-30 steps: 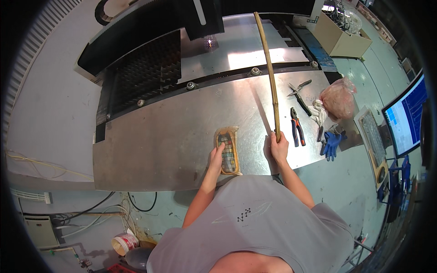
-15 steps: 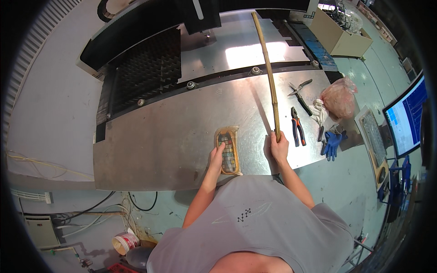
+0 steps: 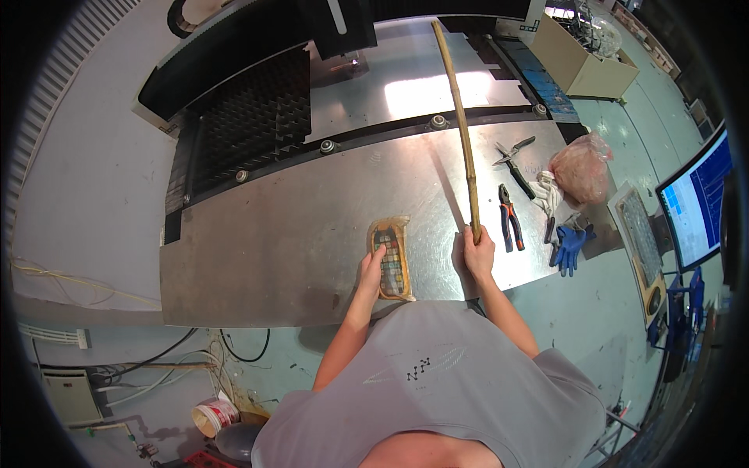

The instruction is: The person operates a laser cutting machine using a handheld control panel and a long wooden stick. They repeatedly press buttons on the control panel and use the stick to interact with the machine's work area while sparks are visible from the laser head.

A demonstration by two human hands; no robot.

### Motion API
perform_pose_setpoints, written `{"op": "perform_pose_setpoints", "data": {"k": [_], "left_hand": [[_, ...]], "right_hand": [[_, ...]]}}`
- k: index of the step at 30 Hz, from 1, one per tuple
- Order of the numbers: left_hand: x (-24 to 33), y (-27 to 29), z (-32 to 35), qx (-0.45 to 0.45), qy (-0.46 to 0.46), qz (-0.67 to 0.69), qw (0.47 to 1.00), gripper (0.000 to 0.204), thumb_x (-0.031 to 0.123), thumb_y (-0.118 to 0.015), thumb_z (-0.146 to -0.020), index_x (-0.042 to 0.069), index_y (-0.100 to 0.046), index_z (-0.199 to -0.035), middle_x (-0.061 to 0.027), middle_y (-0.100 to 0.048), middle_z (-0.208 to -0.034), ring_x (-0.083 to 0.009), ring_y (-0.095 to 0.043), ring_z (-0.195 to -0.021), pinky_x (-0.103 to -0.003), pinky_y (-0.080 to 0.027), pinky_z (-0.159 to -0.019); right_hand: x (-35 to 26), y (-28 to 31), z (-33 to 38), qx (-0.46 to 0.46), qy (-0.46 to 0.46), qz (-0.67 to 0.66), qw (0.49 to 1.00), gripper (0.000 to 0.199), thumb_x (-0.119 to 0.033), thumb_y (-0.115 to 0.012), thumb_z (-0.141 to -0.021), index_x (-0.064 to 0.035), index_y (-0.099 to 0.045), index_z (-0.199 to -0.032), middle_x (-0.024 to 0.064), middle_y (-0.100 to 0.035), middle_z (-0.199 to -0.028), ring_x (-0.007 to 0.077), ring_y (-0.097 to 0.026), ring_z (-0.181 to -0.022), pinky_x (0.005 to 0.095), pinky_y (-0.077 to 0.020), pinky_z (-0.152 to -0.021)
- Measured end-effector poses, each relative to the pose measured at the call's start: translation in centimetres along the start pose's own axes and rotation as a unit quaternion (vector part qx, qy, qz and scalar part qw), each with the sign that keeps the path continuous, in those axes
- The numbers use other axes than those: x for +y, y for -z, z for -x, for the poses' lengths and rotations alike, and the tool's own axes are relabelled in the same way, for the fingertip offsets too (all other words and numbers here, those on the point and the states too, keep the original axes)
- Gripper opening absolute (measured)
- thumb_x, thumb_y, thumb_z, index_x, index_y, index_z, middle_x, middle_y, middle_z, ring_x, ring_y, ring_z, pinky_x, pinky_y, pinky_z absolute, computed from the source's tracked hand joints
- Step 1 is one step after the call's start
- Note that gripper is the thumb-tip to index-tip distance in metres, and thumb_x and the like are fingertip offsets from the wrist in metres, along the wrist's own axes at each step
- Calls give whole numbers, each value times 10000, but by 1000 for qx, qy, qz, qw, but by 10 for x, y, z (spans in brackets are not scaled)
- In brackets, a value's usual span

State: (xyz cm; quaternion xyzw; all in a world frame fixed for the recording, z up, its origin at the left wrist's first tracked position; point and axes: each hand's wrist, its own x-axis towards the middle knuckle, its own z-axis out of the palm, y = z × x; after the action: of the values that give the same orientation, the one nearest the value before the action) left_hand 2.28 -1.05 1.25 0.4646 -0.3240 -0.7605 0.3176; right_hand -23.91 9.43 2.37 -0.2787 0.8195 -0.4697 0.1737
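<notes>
My left hand (image 3: pixel 371 273) is closed around a handheld remote control (image 3: pixel 392 261) with rows of buttons, in a yellowed clear plastic cover. Its thumb rests on the buttons. In my right hand (image 3: pixel 480 253) is the near end of a long bamboo stick (image 3: pixel 462 117). The stick slants up and away over the metal sheet (image 3: pixel 265 249) to the far side of the machine bed. Right of this hand lie red-and-black pliers (image 3: pixel 509 218), with a second pair of pliers (image 3: pixel 515 165), its jaws apart, beyond them.
A black machine head (image 3: pixel 339 27) hangs over a second metal sheet (image 3: pixel 351 97) beside a dark slatted bed (image 3: pixel 250 109). Ball rollers (image 3: pixel 328 146) line the bed's edge. At right are white gloves (image 3: pixel 548 191), a blue glove (image 3: pixel 571 248), a pinkish plastic bag (image 3: pixel 582 168), a keyboard (image 3: pixel 638 230) and a monitor (image 3: pixel 694 203).
</notes>
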Motion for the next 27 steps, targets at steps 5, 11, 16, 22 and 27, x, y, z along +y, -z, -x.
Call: {"op": "perform_pose_setpoints", "data": {"k": [5, 11, 16, 22, 27], "left_hand": [[-1, 0, -1, -1, -1, -5, 1000, 362, 338, -639, -1080, 31, -694, -1263, -17, -728, -1131, -109, -662, -997, -286, -520, -900], [-1, -1, 0, -3, -5, -5, 1000, 356, 333, -629, -1086, 29, -696, -1258, -16, -728, -1124, -105, -658, -992, -286, -520, -897], [1, -2, 1, -3, -2, -3, 1000, 357, 331, -624, -1090, 25, -692, -1260, -16, -728, -1120, -105, -660, -979, -284, -525, -882], [1, -2, 1, 1, 3, -6, 1000, 360, 336, -628, -1088, 27, -687, -1262, -16, -728, -1113, -106, -663, -966, -285, -529, -873], [0, -1, -1, 6, 0, -10, 1000, 364, 342, -629, -1086, 29, -686, -1262, -16, -726, -1118, -105, -661, -982, -284, -526, -883]], "right_hand": [[-1, 0, 0, 6, 2, 5, 1000, 344, -344, -661, -1048, -2, -696, -1048, 115, -626, -663, 233, -620, -601, 408, -499, -613], [-4, 2, 1, 0, -7, 10, 1000, 353, -356, -663, -1041, -5, -699, -1064, 149, -660, -696, 290, -658, -634, 436, -515, -644], [-5, 2, 1, 1, -6, 10, 1000, 366, -367, -665, -1034, -6, -702, -1082, 179, -685, -725, 343, -683, -658, 461, -528, -671], [-4, 2, 0, -6, -12, 13, 1000, 371, -367, -664, -1033, -1, -701, -1082, 185, -683, -729, 347, -685, -666, 467, -530, -676], [-4, 0, 0, 6, 8, 19, 1000, 347, -345, -663, -1049, 0, -696, -1038, 97, -627, -662, 200, -621, -610, 392, -505, -621]]}}
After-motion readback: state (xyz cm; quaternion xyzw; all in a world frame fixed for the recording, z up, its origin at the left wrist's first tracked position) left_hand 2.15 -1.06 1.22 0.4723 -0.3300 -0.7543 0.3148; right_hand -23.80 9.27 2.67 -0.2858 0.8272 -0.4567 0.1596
